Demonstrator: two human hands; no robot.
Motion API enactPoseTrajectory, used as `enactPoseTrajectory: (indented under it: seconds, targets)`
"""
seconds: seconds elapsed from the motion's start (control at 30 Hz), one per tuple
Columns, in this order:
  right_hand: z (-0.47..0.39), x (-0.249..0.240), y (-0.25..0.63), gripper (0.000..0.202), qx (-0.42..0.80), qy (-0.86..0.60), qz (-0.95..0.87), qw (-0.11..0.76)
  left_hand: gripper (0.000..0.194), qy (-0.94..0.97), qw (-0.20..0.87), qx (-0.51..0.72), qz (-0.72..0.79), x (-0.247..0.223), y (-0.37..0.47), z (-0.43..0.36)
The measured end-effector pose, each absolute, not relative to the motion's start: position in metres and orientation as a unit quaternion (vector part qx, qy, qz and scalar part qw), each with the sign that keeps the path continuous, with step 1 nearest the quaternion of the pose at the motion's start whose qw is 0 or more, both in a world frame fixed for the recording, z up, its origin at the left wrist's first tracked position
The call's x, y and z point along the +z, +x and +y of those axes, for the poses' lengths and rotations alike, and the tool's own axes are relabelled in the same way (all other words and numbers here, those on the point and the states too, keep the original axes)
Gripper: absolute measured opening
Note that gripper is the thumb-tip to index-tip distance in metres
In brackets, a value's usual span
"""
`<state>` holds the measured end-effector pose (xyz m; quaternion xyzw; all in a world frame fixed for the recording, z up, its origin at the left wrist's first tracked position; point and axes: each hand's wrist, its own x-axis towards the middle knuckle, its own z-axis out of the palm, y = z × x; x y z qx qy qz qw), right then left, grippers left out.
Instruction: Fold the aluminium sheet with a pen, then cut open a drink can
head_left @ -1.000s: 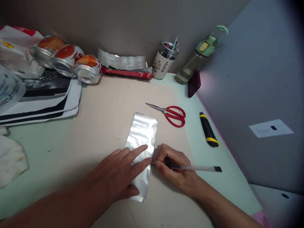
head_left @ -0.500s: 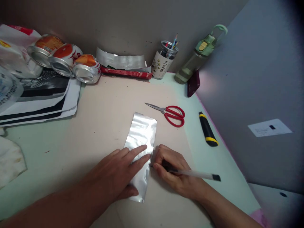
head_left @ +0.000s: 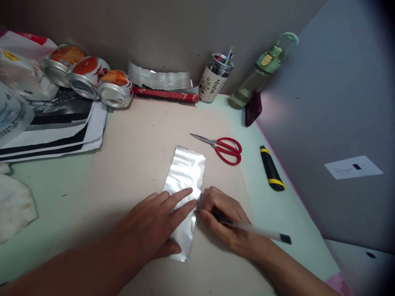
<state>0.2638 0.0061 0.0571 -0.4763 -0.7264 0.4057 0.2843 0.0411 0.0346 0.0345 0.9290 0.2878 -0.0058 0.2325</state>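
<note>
A shiny silver metal sheet [head_left: 187, 164], cut as a long strip, lies on the beige board [head_left: 138, 135]. My left hand [head_left: 165, 218] rests on it with fingers spread, pressing it flat. At the sheet's right edge, my right hand [head_left: 226, 218] is closed around a pen [head_left: 262, 231] with a clear barrel and black end cap. The pen's tip is hidden by my fingers, close to the sheet's edge. Beyond the sheet lie red-handled scissors [head_left: 220, 147], blades partly closed and pointing left.
A black and yellow utility knife [head_left: 272, 168] lies at the right. Along the back are several drink cans [head_left: 115, 88], curled can metal [head_left: 160, 80], a pencil jar [head_left: 212, 82], a green bottle [head_left: 256, 78] and a dark red box [head_left: 253, 109]. Printed papers [head_left: 95, 123] lie at left.
The pen's rear end has tipped slightly down and to the right in my right hand. The whole view has shifted a little; my left hand stays on the sheet.
</note>
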Motion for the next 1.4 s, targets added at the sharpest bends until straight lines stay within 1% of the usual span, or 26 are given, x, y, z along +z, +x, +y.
enactPoseTrajectory:
  seconds: [0.07,0.17,0.23,0.4,0.5,0.57,0.63,0.7,0.77,0.83,0.9,1.0,1.1,1.17,1.3,1.4]
  targets:
    - [0.006,0.057,0.266,0.022,0.421,-0.483,-0.715,0.278,0.093,0.929,0.237,-0.002,0.285,0.034,0.041,0.035]
    - [0.005,0.057,0.267,0.021,0.442,-0.499,-0.686,0.291,0.090,0.928,0.240,-0.004,0.286,0.036,0.040,0.035]
    - [0.006,0.058,0.266,0.021,0.441,-0.504,-0.680,0.298,0.089,0.927,0.241,-0.006,0.287,0.037,0.040,0.035]
    - [0.006,0.060,0.261,0.021,0.405,-0.501,-0.710,0.283,0.090,0.927,0.242,-0.008,0.287,0.039,0.040,0.035]
    - [0.006,0.059,0.264,0.021,0.437,-0.492,-0.698,0.281,0.090,0.927,0.239,-0.004,0.288,0.039,0.040,0.035]
    - [0.009,0.056,0.269,0.021,0.492,-0.497,-0.643,0.312,0.091,0.928,0.239,-0.002,0.286,0.039,0.040,0.035]
    - [0.013,0.053,0.277,0.021,0.551,-0.498,-0.554,0.376,0.092,0.929,0.239,0.002,0.284,0.038,0.039,0.035]
    - [0.019,0.051,0.284,0.026,0.598,-0.488,-0.466,0.431,0.091,0.929,0.236,0.007,0.284,0.038,0.038,0.035]
    - [0.023,0.049,0.289,0.030,0.627,-0.479,-0.413,0.454,0.088,0.930,0.234,0.015,0.284,0.038,0.037,0.035]
    - [0.023,0.049,0.291,0.030,0.625,-0.486,-0.404,0.458,0.086,0.929,0.235,0.024,0.284,0.039,0.037,0.034]
    - [0.020,0.049,0.289,0.027,0.589,-0.508,-0.437,0.452,0.085,0.928,0.236,0.031,0.285,0.039,0.036,0.033]
    - [0.012,0.051,0.285,0.019,0.526,-0.535,-0.520,0.409,0.089,0.927,0.233,0.044,0.293,0.034,0.038,0.032]
    - [0.006,0.052,0.280,0.019,0.502,-0.537,-0.580,0.352,0.094,0.923,0.235,0.051,0.300,0.027,0.042,0.030]
    - [0.004,0.053,0.278,0.020,0.488,-0.535,-0.609,0.324,0.093,0.920,0.239,0.046,0.305,0.027,0.045,0.031]
    - [0.005,0.052,0.275,0.019,0.471,-0.517,-0.638,0.322,0.086,0.919,0.258,-0.013,0.297,0.042,0.049,0.037]
    - [0.007,0.051,0.273,0.018,0.459,-0.510,-0.656,0.314,0.085,0.919,0.262,-0.042,0.292,0.052,0.051,0.041]
